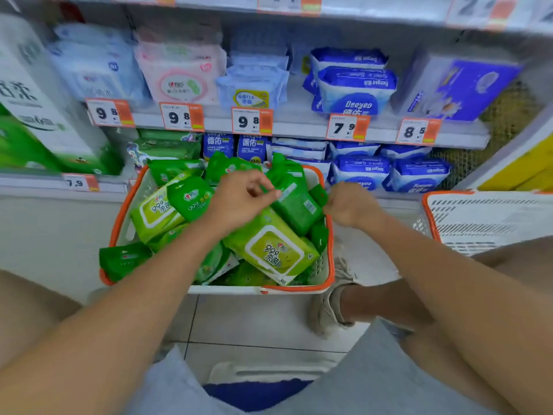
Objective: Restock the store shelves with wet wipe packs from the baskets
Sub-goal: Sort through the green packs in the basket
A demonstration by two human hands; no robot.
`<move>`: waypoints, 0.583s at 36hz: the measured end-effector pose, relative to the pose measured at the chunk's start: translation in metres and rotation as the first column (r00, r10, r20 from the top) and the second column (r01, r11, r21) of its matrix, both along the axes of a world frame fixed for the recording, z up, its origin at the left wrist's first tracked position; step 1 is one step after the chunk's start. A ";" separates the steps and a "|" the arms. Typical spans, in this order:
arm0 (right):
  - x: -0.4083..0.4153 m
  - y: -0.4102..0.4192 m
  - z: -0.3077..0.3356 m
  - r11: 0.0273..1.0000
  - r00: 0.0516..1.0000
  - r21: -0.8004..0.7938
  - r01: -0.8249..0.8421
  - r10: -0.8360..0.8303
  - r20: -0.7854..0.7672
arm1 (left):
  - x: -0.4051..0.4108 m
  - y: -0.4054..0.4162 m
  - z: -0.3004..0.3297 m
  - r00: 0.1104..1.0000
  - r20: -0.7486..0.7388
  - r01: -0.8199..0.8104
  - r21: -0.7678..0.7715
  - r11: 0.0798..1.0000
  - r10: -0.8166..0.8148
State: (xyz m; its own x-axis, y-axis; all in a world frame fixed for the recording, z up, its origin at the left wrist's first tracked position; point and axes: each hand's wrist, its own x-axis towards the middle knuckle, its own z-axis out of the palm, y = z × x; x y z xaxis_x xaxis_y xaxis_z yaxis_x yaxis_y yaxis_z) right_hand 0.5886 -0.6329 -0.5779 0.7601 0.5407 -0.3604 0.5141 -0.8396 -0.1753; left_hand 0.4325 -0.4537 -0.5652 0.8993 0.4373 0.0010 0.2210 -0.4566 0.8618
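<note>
At 12 o'clock from the person, the white basket with orange rim (pixel 329 235) holds many green wet wipe packs. The left hand (pixel 242 199) pinches a dark green pack (pixel 294 202), probably to lift it towards the shelf (pixel 299 127). The right hand (pixel 348 205), at 1 o'clock, has curled fingers on the pack's edge, probably to steady it.

Top shelf price tags (pixel 478 10) are too blurry to read, the second basket (pixel 490 220) runs off the right edge, and the right hand (pixel 350 205) hides its own fingers.
</note>
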 end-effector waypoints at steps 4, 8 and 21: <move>-0.034 0.000 -0.012 0.943 0.872 -0.318 -0.100 -0.071 -0.485 | 0.003 0.040 0.005 0.896 -0.445 0.160 0.317 0.935 -0.003; -0.052 -0.009 -0.039 0.951 0.895 -0.307 -0.046 -0.097 -0.435 | -0.005 0.032 -0.021 0.702 -0.702 0.356 0.204 0.912 -0.117; -0.054 -0.012 -0.051 0.962 0.978 -0.269 -0.053 -0.004 -0.207 | -0.018 0.022 -0.029 0.866 -0.464 0.245 0.073 0.967 -0.185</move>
State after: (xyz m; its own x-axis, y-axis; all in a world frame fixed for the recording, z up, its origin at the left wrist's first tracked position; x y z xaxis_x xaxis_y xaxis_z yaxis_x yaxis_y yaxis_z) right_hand 0.5351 -0.6446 -0.6289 0.6429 0.4185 -0.6415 0.5127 -0.8573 -0.0455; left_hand 0.4142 -0.4313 -0.5941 0.8867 0.2567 -0.3846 0.4548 -0.6344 0.6251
